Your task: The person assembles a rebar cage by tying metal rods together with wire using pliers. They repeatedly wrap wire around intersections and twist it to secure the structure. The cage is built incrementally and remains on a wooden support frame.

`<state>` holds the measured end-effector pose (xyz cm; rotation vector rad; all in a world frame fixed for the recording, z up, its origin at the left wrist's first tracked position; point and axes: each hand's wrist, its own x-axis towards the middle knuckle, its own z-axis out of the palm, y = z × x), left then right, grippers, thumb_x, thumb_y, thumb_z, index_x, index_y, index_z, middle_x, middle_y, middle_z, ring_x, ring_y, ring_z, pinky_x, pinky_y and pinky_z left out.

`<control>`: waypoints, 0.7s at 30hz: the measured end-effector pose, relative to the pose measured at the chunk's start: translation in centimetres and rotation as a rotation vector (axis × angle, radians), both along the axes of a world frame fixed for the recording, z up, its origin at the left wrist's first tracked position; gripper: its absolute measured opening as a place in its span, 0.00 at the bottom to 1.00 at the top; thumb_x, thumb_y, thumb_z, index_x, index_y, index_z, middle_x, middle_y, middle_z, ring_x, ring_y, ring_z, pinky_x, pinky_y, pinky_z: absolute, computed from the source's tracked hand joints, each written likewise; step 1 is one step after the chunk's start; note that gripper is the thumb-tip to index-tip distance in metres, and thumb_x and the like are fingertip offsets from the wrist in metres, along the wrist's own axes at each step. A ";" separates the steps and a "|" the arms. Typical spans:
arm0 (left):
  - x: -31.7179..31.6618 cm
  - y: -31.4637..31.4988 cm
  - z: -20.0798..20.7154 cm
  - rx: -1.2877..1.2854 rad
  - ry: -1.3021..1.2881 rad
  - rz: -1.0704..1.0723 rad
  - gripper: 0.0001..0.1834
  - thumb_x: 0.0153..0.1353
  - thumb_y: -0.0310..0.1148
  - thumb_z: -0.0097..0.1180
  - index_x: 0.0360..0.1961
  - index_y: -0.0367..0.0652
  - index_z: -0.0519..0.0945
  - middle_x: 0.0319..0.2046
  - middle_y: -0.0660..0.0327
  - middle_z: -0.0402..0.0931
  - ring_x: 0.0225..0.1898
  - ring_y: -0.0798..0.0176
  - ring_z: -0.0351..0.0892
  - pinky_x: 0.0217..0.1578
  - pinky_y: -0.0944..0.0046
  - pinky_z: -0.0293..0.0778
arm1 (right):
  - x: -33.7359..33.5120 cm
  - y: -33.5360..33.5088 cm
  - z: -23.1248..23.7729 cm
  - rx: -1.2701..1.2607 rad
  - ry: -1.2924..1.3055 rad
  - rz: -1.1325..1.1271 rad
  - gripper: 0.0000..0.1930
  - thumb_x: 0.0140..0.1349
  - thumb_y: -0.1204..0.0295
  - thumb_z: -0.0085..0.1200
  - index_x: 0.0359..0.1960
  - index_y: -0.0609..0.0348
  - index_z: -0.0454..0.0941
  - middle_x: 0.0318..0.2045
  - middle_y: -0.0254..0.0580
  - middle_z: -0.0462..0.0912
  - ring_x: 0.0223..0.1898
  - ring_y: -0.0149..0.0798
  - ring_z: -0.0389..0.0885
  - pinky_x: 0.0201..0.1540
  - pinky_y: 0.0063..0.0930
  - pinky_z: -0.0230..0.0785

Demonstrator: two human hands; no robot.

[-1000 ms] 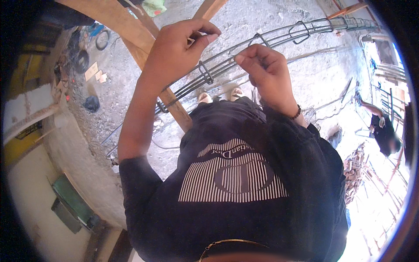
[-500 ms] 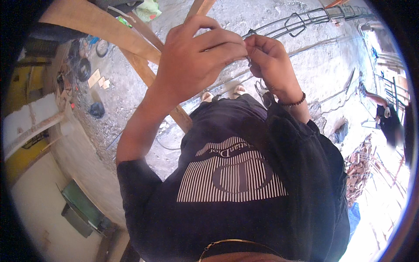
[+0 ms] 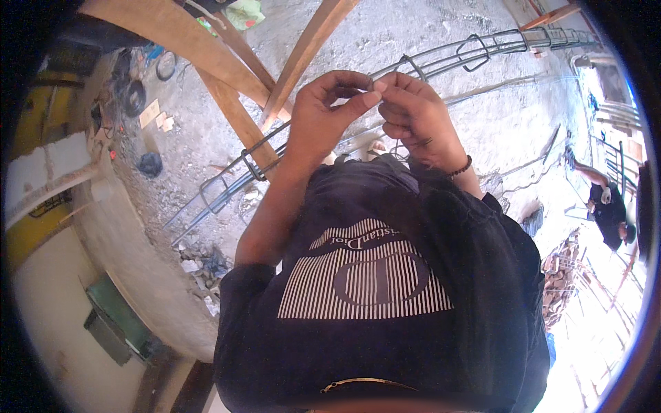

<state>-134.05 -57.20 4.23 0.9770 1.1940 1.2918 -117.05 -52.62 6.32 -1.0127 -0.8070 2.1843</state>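
Note:
Both hands are raised in front of me, their fingertips meeting just on the near side of a long steel rebar cage [image 3: 441,60]. My left hand [image 3: 330,107] is closed in a pinch of thumb and forefinger; what lies between them is too small to make out. Touching it, my right hand [image 3: 420,113] pinches too, its other fingers curled in. Thin dark wire [image 3: 397,147] shows below the right hand's curled fingers. Square stirrups [image 3: 474,52] ring the cage's long bars, which pass behind my hands and left forearm.
Wooden beams [image 3: 306,58] cross at the upper left, close to my left hand. Rough concrete floor [image 3: 496,110] lies below. A person in dark clothes [image 3: 609,213] is at the far right, near a heap of broken bricks [image 3: 561,275]. Rubble [image 3: 206,275] lies at the left.
My left hand has come down and turned, its fingers going from stretched across to a pinch. The right hand has shifted slightly down. More of the cage and beams now shows.

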 end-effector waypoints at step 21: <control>-1.3 -3.2 -3.1 -0.067 -0.225 -0.096 0.09 0.64 0.28 0.62 0.43 0.37 0.80 0.41 0.62 0.80 0.46 0.68 0.77 0.51 0.65 0.73 | 0.6 -1.9 -3.3 -0.411 0.240 0.316 0.10 0.71 0.63 0.53 0.40 0.55 0.75 0.19 0.18 0.59 0.17 0.16 0.53 0.12 0.13 0.39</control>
